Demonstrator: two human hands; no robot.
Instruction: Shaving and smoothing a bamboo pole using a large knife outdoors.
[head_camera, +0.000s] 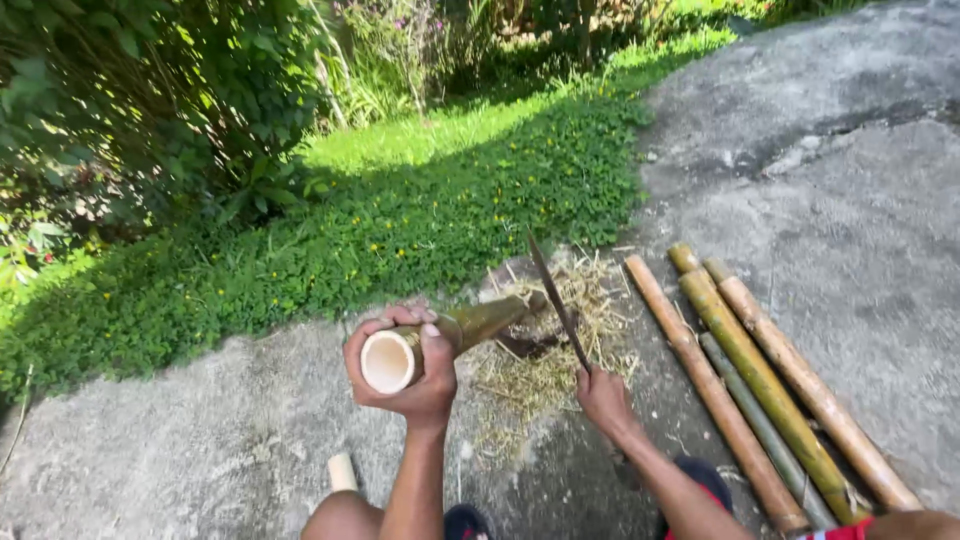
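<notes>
Two hands at work, head view. Left hand (405, 375) wrapped tight round bamboo tube (450, 335), hollow end toward camera, far end down on rock (850, 200). Right hand (603, 398) fisted on knife (558, 300), blade up, edge against tube's far end. Shavings (560, 350) beneath. Five poles (760, 385) lie right, side by side. Grass (400, 220) beyond.

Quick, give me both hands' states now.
Left hand: closed around the bamboo tube.
Right hand: closed on the knife.
</notes>
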